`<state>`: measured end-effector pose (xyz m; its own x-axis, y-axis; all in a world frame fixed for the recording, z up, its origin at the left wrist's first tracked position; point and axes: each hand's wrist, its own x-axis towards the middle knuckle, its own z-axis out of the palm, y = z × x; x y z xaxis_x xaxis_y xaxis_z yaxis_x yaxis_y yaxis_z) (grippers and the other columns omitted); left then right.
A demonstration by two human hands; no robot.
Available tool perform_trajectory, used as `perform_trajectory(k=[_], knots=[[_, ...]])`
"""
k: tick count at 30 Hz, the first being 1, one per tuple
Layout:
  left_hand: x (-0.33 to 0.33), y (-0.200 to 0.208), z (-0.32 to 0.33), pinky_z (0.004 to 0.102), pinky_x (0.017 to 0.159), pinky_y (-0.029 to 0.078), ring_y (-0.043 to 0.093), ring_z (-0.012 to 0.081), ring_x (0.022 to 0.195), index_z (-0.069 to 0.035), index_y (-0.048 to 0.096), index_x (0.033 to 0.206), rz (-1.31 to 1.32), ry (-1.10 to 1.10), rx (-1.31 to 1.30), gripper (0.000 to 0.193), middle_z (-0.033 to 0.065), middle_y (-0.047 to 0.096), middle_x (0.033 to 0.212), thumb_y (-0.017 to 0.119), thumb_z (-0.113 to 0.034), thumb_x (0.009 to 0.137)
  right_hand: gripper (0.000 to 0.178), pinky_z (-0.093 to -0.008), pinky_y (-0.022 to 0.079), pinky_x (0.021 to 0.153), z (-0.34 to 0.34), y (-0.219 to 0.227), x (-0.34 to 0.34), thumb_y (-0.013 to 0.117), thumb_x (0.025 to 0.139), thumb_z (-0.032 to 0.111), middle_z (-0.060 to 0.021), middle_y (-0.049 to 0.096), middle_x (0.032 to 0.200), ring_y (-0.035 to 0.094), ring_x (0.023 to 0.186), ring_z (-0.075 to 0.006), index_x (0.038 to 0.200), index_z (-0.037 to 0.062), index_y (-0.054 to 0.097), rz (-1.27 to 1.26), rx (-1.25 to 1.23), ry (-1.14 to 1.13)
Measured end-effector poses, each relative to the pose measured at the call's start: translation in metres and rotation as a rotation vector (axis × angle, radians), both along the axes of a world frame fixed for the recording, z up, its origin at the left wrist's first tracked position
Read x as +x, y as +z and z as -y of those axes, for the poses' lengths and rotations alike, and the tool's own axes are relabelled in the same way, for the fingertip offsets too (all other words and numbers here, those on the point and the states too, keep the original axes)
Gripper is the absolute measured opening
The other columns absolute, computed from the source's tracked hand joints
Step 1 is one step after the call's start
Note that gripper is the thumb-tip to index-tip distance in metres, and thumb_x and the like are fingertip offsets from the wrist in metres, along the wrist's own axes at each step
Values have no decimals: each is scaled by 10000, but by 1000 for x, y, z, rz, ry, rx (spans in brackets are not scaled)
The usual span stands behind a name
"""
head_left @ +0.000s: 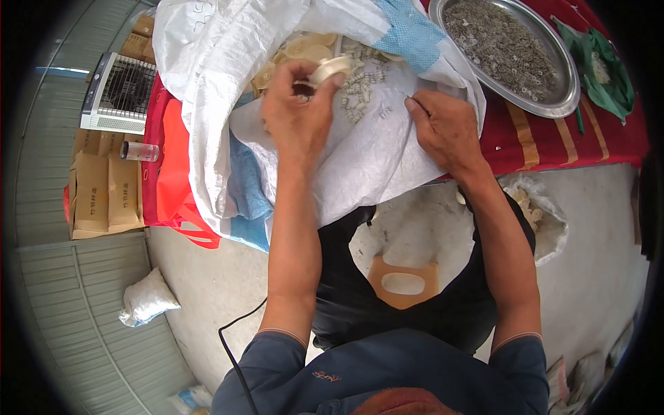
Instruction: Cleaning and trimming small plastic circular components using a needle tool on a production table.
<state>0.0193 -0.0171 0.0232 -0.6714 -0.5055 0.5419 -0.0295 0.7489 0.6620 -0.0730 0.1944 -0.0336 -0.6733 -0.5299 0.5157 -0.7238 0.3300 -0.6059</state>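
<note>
My left hand [299,117] grips a cream round plastic part [330,69] with a flanged rim, between thumb and fingers, above an opened white woven sack [346,162]. Just beyond it lie several larger cream round parts [308,48]. Many small pale cylindrical pieces [357,86] are spread on the sack to the right of that hand. My right hand [446,131] is closed in a pinch over the sack's right side. A thin tip seems to stick out from its fingers, but what it holds is too small to make out.
On the red-covered table [498,149], a metal tray [570,90] full of small metal parts stands at the far right, beside a green bag [619,86]. A fan heater [121,93] and cardboard boxes [104,190] are at the left. An orange stool [408,294] shows between my legs.
</note>
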Motion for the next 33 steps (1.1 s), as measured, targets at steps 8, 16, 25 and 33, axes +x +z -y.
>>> perform_trajectory(k=[8,16,25,33], knots=[[-26,-31,-27,298,802,658,748,193,942,100,623,1296,192,-420,961,347,152,750,1116,716,-46,996,193,-501,519,690,-3,0,-2,706,976,189,-205,679,815,684,790,-427,878,25,681,62,-120,-15],[-25,-39,-16,318,925,647,746,211,1052,108,600,1380,249,-457,943,381,156,733,1194,664,-24,1028,185,-506,543,698,0,-2,-1,716,936,182,-180,691,794,701,784,-409,835,34,671,-39,49,-46],[-31,-43,-25,294,816,622,736,174,926,89,645,1337,222,-403,702,376,132,757,1079,698,18,971,223,-519,527,733,3,1,0,673,977,211,-191,702,853,692,830,-426,857,23,676,-5,182,-84],[-32,-48,-25,290,792,613,738,166,882,88,673,1300,189,-393,732,367,133,769,1035,723,20,943,230,-521,531,739,2,2,1,672,981,221,-191,708,853,698,831,-423,866,23,684,0,169,-85]])
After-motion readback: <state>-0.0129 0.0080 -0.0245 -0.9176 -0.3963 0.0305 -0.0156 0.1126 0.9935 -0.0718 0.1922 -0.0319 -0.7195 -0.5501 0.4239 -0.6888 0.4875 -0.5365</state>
